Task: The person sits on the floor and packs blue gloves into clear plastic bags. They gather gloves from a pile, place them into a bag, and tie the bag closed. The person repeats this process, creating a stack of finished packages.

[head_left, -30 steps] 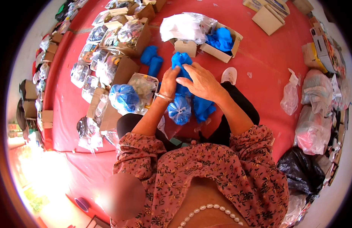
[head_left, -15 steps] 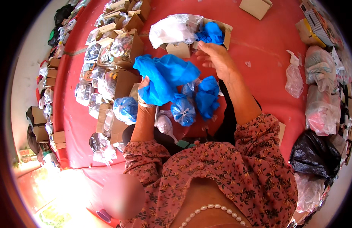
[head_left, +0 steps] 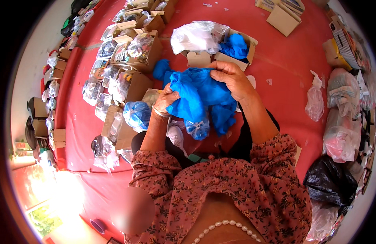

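A crumpled, thin blue sheet is stretched between my two hands; whether it is cloth or plastic I cannot tell. My left hand grips its left side, and my right hand pinches its upper right edge between thumb and fingers. Just below hangs or lies another blue piece, next to a round clear bag with blue contents. A second such bag, a blue bundle, sits left of my left wrist. Past my hands, a cardboard box holds more crumpled blue material.
A whitish plastic bag covers the box's left part. Open cardboard boxes with bagged goods line the left. Along the right are clear bags and a black bag. A flat carton lies far right on the red floor covering.
My right hand has come down and left from near the box and taken hold of the blue sheet. My left hand, still holding it, has shifted slightly right. The view has tilted a little.
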`<state>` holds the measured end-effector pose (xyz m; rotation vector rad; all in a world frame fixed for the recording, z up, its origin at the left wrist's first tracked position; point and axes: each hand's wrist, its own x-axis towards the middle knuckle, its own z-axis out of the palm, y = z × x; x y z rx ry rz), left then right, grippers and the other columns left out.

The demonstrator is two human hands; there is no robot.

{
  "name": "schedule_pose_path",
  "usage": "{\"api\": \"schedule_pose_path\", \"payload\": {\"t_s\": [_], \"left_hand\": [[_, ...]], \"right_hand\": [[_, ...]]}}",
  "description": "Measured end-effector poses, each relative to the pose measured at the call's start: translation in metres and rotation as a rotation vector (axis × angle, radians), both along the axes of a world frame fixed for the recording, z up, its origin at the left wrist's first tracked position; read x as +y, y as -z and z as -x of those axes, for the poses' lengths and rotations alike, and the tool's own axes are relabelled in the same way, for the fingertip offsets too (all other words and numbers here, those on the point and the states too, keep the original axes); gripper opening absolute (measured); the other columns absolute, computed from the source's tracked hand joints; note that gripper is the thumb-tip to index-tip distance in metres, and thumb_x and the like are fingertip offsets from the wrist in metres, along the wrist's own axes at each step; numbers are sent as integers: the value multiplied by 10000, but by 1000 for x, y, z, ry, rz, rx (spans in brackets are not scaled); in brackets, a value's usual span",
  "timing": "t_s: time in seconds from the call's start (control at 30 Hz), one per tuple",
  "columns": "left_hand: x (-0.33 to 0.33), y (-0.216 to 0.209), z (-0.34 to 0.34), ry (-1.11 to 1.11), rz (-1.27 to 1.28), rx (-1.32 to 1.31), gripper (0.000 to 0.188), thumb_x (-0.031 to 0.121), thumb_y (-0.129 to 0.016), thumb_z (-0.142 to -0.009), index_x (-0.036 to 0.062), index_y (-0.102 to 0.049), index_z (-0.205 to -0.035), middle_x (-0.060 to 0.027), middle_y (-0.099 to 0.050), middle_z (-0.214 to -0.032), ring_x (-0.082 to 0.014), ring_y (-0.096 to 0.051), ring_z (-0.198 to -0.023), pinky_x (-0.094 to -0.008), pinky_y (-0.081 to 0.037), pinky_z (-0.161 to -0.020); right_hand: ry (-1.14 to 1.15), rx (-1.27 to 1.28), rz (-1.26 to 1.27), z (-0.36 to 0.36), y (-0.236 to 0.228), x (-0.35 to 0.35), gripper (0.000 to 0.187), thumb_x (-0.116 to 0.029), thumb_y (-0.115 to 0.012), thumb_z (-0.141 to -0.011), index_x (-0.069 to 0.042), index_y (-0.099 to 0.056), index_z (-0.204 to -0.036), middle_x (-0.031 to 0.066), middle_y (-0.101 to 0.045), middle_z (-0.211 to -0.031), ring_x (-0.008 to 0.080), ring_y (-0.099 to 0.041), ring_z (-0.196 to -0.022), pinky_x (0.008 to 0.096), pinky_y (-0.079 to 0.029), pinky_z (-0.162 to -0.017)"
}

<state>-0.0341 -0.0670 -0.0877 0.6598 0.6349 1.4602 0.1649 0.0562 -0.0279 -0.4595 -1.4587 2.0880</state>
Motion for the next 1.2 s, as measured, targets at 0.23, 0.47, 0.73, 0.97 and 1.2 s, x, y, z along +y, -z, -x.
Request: {"api": "schedule_pose_path", "payload": {"t_s": [0.23,0.47,0.73,0.97,1.2], "left_hand": [[9,-12,-15,-81,130,81,293,136,-565,-850,-2,-516,-1104,-86,-608,-1007,-162,-605,-864,-304,-501,-772],[2,0,-15,-41,47,66,335,124,-570,-843,15,-485,-1149,-75,-607,-1008,-173,-597,-882,-327,-483,-812],[5,57,8,71,-14,67,395,98,-638,-788,48,-505,-1157,-54,-579,-1055,-168,-558,-951,-329,-473,-833],[6,17,-8,-88,58,2,282,53,-599,-806,37,-550,-1084,-55,-605,-999,-167,-587,-885,-317,-483,-804],[7,7,-16,46,69,197,219,28,-528,-833,25,-567,-1048,-24,-609,-977,-119,-572,-880,-273,-463,-797]], "right_hand": [[40,-153,-12,13,0,-10,255,-133,-591,-823,17,-575,-1029,22,-594,-921,83,-526,-893,236,-439,-779],[-111,28,290,8,3,-9,274,-23,-579,-780,8,-576,-1052,59,-619,-935,116,-577,-835,254,-461,-785],[-107,-61,-43,25,-1,-22,226,-39,-645,-729,-45,-604,-951,-15,-606,-846,101,-563,-815,237,-448,-768],[335,-488,-725,25,17,-18,191,-112,-621,-706,2,-587,-855,198,-596,-772,331,-588,-711,395,-450,-647],[651,-400,-830,35,41,-26,143,-85,-558,-743,-2,-594,-853,144,-610,-761,316,-585,-697,383,-455,-656]]}}
